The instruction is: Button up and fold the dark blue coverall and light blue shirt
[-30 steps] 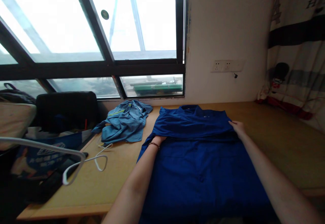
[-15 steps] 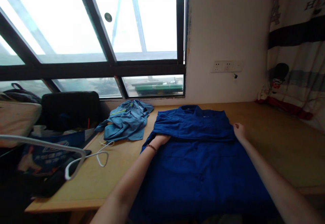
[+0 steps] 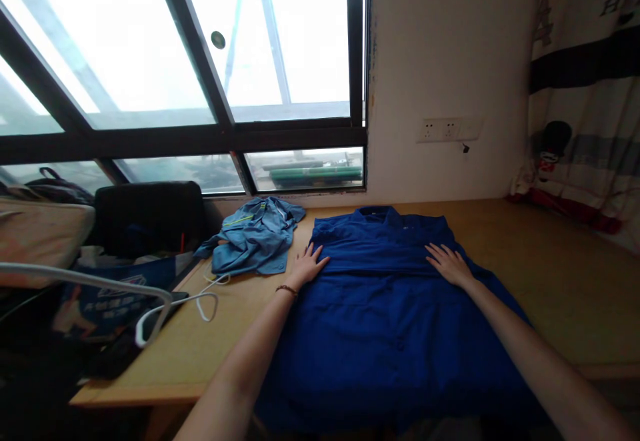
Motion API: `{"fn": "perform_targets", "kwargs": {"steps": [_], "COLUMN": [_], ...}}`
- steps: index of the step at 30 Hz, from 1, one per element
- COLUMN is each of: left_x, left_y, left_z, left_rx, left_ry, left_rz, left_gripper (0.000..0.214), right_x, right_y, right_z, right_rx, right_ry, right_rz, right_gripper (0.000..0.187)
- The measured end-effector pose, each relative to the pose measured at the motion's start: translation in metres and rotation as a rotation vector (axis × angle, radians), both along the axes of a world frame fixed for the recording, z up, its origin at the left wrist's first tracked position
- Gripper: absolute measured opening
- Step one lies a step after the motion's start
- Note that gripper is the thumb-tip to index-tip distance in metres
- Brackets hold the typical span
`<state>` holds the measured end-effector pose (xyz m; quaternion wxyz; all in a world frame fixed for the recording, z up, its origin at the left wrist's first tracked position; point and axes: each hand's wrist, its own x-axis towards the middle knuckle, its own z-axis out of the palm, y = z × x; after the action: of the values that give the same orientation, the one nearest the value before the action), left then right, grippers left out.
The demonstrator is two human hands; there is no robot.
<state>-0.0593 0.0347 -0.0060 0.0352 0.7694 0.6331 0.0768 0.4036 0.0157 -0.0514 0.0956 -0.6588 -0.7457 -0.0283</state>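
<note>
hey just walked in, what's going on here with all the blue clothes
A person has both hands on a dark blue shirt laid out on a table, its collar toward the wall. The left hand rests at the shirt's left edge, and the right hand lies on its right side, fingers spread. Neither hand appears to grip the fabric. A lighter blue garment lies crumpled to the left.

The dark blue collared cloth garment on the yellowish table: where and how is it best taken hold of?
Probably by both far corners of the dark blue collared cloth garment, left hand from the left, right hand from the right: it lies spread out, collar away from the person, corners sticking out beside it.
</note>
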Motion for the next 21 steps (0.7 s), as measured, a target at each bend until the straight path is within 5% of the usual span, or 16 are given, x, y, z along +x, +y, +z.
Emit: {"fn": "perform_targets", "kwargs": {"steps": [4, 7, 11, 14, 17, 19, 21], "left_x": [-0.018, -0.009, 0.025, 0.059, 0.081, 0.078, 0.062], "left_y": [0.005, 0.008, 0.024, 0.042, 0.062, 0.075, 0.089], "left_z": [-0.017, -0.012, 0.009, 0.016, 0.007, -0.005, -0.014], "left_rx": [-0.042, -0.002, 0.219, 0.354, 0.271, 0.158, 0.07], "left_ry": [-0.004, 0.028, 0.078, 0.047, 0.021, 0.013, 0.007], "left_rz": [0.075, 0.133, 0.147, -0.066, -0.239, -0.178, -0.031], "left_gripper": [0.066, 0.067, 0.061, 0.054, 0.055, 0.058, 0.063], "right_x": [0.043, 0.051, 0.012, -0.044, -0.083, -0.083, -0.061], "right_y": [0.003, 0.005, 0.013, 0.023, 0.036, 0.047, 0.06], "right_z": [-0.01, -0.009, 0.016, 0.04, 0.046, 0.036, 0.02], "right_rx": [-0.05, -0.075, 0.047, 0.172, 0.172, 0.092, 0.008], "right_ry": [0.028, 0.029, -0.004, 0.009, 0.01, -0.004, -0.01], "right_rz": [-0.118, -0.168, -0.199, -0.025, 0.196, 0.2, 0.054], "right_gripper": [0.055, 0.055, 0.059, 0.059, 0.056, 0.054, 0.053]}}
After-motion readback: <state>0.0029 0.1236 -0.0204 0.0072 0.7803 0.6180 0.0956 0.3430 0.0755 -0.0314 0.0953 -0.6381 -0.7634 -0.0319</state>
